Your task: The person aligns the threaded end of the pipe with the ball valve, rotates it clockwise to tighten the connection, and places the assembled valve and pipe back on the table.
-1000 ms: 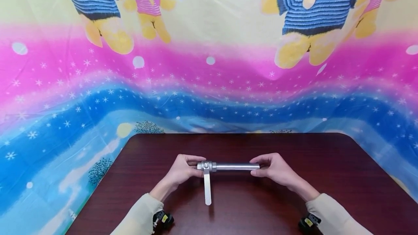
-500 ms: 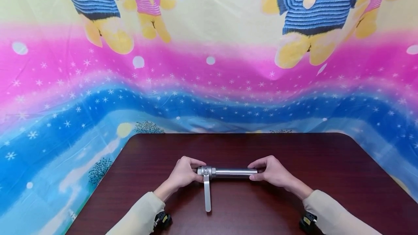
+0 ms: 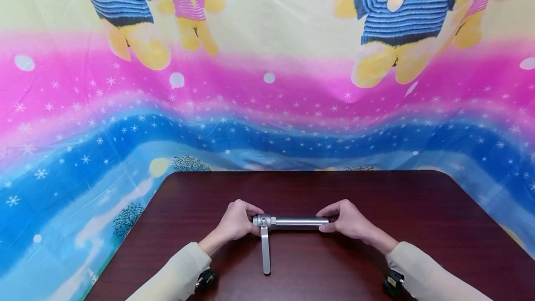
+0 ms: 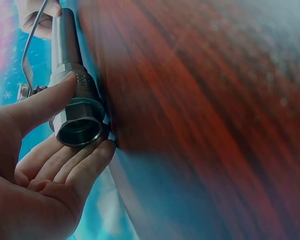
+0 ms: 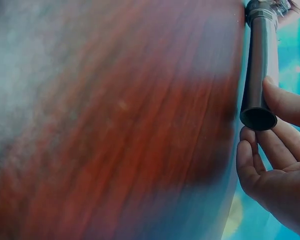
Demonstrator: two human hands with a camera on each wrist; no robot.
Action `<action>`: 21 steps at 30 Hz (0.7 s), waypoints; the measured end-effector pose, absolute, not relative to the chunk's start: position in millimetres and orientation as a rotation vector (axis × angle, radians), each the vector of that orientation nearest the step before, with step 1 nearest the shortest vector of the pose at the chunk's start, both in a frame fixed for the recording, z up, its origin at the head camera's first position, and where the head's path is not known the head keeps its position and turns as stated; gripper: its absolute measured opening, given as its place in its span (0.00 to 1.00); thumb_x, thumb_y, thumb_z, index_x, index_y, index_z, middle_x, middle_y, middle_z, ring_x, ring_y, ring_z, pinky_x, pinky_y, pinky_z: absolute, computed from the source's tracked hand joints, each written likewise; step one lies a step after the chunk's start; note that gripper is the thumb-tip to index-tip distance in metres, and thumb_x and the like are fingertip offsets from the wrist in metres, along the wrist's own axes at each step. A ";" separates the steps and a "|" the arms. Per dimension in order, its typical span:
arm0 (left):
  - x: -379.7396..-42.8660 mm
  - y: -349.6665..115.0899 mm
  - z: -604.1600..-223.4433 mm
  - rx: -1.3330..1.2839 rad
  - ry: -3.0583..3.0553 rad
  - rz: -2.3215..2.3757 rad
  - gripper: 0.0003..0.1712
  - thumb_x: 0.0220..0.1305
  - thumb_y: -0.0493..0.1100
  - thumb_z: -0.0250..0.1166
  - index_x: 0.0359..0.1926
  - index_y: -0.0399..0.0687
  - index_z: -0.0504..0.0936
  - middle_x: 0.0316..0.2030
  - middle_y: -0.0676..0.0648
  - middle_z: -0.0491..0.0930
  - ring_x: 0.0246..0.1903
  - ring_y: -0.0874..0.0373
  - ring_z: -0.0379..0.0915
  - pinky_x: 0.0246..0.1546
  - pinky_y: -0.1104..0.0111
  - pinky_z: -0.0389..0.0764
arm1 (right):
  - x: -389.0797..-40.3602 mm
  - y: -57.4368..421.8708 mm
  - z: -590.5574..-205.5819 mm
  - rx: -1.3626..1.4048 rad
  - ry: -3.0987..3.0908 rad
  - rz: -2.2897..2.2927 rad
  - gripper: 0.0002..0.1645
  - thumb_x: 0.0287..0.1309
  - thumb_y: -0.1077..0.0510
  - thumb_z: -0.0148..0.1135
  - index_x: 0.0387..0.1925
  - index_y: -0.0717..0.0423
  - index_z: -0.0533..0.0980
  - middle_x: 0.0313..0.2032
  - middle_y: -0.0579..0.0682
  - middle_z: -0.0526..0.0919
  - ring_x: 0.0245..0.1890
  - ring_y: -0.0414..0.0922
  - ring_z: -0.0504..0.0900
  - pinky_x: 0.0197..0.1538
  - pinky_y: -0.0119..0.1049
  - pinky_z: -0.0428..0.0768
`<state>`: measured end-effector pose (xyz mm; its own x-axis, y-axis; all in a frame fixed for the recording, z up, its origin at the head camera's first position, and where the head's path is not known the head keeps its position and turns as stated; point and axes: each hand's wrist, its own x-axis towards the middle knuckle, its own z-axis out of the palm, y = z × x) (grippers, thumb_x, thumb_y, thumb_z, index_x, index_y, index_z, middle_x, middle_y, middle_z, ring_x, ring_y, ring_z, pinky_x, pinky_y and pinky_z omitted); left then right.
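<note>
A steel ball valve (image 3: 264,220) with a straight metal pipe (image 3: 298,223) joined to its right side lies level, low at the table's middle. From the valve its flat lever handle (image 3: 265,252) points toward the person. At the valve end, my left hand (image 3: 237,220) pinches the valve body between thumb and fingers; the left wrist view shows the open hex end (image 4: 79,131) facing the palm. My right hand (image 3: 351,219) grips the pipe's far end, thumb on one side and fingers on the other. The pipe's round open mouth (image 5: 258,120) shows in the right wrist view.
The dark reddish-brown wooden table (image 3: 209,185) has rounded far corners. Behind it and at both sides hangs a colourful printed cloth (image 3: 267,106) with bears and snowflakes. Black wrist cameras (image 3: 206,280) sit on the pale sleeves.
Both hands have brought the valve and pipe down and slightly toward the person, mostly in the first half second. Both grips stay as they were.
</note>
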<state>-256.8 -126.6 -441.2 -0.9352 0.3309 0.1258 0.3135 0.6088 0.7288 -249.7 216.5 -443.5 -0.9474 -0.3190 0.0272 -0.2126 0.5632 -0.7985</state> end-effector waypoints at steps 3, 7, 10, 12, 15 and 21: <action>-257.1 -125.8 -440.7 0.571 2.792 1.251 0.27 0.36 0.29 0.84 0.45 0.42 0.93 0.37 0.48 0.91 0.37 0.62 0.83 0.41 0.64 0.83 | -248.9 216.7 -443.8 -0.442 2.669 -1.339 0.18 0.50 0.62 0.83 0.44 0.57 0.90 0.42 0.50 0.90 0.41 0.46 0.83 0.44 0.42 0.82; -257.6 -125.0 -439.8 0.583 2.770 1.247 0.27 0.36 0.29 0.84 0.45 0.41 0.93 0.37 0.47 0.91 0.37 0.61 0.84 0.40 0.63 0.84 | -248.6 218.0 -445.8 -0.427 2.667 -1.341 0.18 0.50 0.63 0.83 0.45 0.57 0.90 0.43 0.50 0.90 0.41 0.46 0.84 0.45 0.42 0.82; -258.8 -124.6 -439.7 0.585 2.759 1.250 0.27 0.37 0.30 0.85 0.45 0.41 0.93 0.37 0.47 0.91 0.36 0.61 0.84 0.40 0.63 0.84 | -249.2 219.7 -446.6 -0.428 2.665 -1.351 0.18 0.50 0.63 0.83 0.45 0.58 0.90 0.43 0.51 0.90 0.41 0.46 0.84 0.44 0.42 0.82; -259.5 -124.8 -440.0 0.591 2.759 1.244 0.27 0.37 0.30 0.85 0.46 0.40 0.93 0.37 0.48 0.91 0.37 0.62 0.84 0.41 0.63 0.85 | -249.2 220.5 -446.3 -0.432 2.654 -1.363 0.18 0.51 0.62 0.83 0.46 0.58 0.89 0.43 0.51 0.90 0.42 0.46 0.84 0.43 0.40 0.82; -260.5 -125.8 -439.6 0.630 2.765 1.209 0.28 0.39 0.32 0.85 0.48 0.38 0.92 0.38 0.46 0.91 0.38 0.60 0.85 0.42 0.62 0.85 | -250.6 223.0 -443.4 -0.473 2.624 -1.403 0.21 0.53 0.63 0.81 0.50 0.63 0.87 0.45 0.54 0.89 0.45 0.49 0.85 0.43 0.38 0.84; -261.0 -137.5 -418.1 0.700 2.819 0.952 0.35 0.45 0.35 0.86 0.57 0.30 0.86 0.49 0.39 0.88 0.45 0.46 0.87 0.49 0.56 0.86 | -255.6 229.5 -419.1 -0.622 2.733 -1.398 0.25 0.58 0.62 0.78 0.56 0.64 0.84 0.50 0.57 0.89 0.51 0.54 0.86 0.51 0.44 0.85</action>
